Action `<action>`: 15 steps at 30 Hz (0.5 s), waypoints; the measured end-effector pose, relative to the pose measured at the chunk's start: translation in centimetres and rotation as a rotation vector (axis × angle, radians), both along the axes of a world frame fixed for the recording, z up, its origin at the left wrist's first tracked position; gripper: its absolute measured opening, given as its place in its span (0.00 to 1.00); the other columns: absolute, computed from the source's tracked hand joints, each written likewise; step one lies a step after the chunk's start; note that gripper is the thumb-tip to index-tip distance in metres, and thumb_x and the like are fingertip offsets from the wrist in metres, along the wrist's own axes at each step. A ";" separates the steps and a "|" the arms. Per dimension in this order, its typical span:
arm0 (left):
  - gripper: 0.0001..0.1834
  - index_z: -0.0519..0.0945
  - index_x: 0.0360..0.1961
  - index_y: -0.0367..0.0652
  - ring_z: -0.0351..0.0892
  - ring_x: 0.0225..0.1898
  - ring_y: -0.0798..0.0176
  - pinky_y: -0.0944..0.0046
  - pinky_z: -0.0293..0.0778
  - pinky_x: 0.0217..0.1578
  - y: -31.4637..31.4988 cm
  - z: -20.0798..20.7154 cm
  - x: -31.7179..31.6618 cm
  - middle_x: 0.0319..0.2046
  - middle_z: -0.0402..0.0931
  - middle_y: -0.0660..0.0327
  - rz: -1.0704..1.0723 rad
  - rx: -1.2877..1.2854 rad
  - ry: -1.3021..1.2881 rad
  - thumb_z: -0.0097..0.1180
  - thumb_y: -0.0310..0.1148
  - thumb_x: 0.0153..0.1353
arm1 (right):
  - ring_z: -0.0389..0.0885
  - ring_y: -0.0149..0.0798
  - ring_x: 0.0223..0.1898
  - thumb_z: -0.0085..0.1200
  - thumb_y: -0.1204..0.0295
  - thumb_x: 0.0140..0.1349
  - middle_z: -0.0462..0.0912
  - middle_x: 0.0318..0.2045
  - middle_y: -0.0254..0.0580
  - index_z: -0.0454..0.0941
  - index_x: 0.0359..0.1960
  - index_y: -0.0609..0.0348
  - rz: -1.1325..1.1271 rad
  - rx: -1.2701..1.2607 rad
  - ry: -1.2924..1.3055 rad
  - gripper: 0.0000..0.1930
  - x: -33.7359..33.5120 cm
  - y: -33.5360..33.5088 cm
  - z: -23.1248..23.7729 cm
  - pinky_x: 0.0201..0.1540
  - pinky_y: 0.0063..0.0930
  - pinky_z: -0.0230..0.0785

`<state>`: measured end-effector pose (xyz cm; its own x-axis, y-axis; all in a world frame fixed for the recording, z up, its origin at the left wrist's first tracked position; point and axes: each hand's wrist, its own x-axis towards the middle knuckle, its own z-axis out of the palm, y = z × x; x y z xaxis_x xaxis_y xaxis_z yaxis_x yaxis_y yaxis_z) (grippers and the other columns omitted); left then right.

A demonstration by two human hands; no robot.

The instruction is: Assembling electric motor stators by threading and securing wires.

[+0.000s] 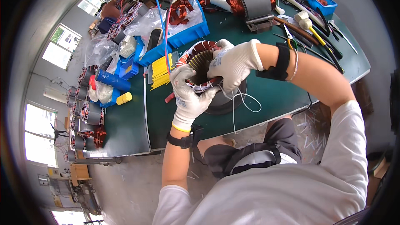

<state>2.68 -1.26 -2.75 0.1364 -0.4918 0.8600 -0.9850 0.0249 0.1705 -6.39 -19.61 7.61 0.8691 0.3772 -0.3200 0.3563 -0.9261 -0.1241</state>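
Note:
A motor stator [201,63] with copper windings and white lacing round its rim stands tilted on the green table in front of me. My left hand [186,95], in a white glove, is closed on its near left rim, with the thumb along the front edge. My right hand [234,64], gloved too, grips the right side of the rim, its fingers reaching toward the opening. A thin white cord [252,104] runs out from under my right hand, loops to the right and hangs over the table's front edge. A dark round base [227,105] shows beneath the stator.
Yellow strips [160,73] lie left of the stator, beside blue bins [187,32] with coils and plastic bags. Another wound stator [253,1] is at the back. Pliers [288,37], a mallet [306,24] and other tools are at right. A person [111,9] is far left.

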 end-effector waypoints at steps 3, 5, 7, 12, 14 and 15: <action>0.43 0.65 0.56 0.40 0.66 0.56 0.49 0.48 0.66 0.58 0.2 -0.1 0.1 0.52 0.64 0.51 0.009 0.052 0.008 0.72 0.57 0.51 | 0.75 0.47 0.58 0.62 0.51 0.51 0.82 0.52 0.46 0.76 0.61 0.51 -0.073 0.143 0.118 0.34 -0.3 -0.3 0.5 0.67 0.54 0.42; 0.51 0.60 0.64 0.38 0.68 0.55 0.52 0.52 0.67 0.57 0.1 0.0 0.3 0.54 0.65 0.52 0.056 0.075 -0.076 0.73 0.58 0.51 | 0.76 0.46 0.57 0.62 0.52 0.54 0.82 0.53 0.47 0.76 0.62 0.52 0.006 0.393 0.059 0.34 -0.2 -1.6 -1.1 0.66 0.53 0.46; 0.52 0.59 0.65 0.37 0.67 0.56 0.51 0.52 0.66 0.57 -0.1 0.1 0.5 0.55 0.65 0.51 0.061 0.051 -0.103 0.72 0.58 0.52 | 0.80 0.43 0.53 0.57 0.58 0.63 0.84 0.51 0.50 0.78 0.61 0.56 0.045 0.824 0.119 0.27 1.1 -1.5 -2.0 0.60 0.38 0.65; 0.57 0.55 0.69 0.34 0.64 0.63 0.44 0.48 0.67 0.61 -0.7 0.1 1.1 0.63 0.60 0.45 0.029 -0.020 -0.072 0.73 0.57 0.51 | 0.83 0.42 0.42 0.49 0.60 0.66 0.86 0.42 0.50 0.82 0.53 0.60 -0.049 0.530 0.093 0.21 1.9 -0.5 0.9 0.48 0.34 0.72; 0.57 0.55 0.69 0.34 0.63 0.64 0.44 0.48 0.67 0.62 -0.2 0.5 0.7 0.65 0.58 0.44 0.066 0.008 -0.066 0.74 0.56 0.50 | 0.83 0.44 0.39 0.48 0.63 0.64 0.86 0.39 0.50 0.83 0.49 0.62 -0.226 0.434 0.090 0.19 1.8 1.0 1.9 0.44 0.38 0.73; 0.57 0.55 0.69 0.34 0.63 0.65 0.43 0.48 0.67 0.62 -0.6 0.9 0.2 0.66 0.56 0.43 0.088 0.028 -0.060 0.75 0.54 0.49 | 0.83 0.44 0.38 0.49 0.64 0.62 0.86 0.36 0.48 0.83 0.42 0.63 -0.119 0.345 0.003 0.17 2.2 1.0 1.4 0.44 0.40 0.73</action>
<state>2.91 -1.87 -1.84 0.1286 -0.5043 0.8539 -0.9917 -0.0660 0.1104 -4.22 -18.64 8.99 0.9124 0.3602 -0.1946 0.2481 -0.8645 -0.4371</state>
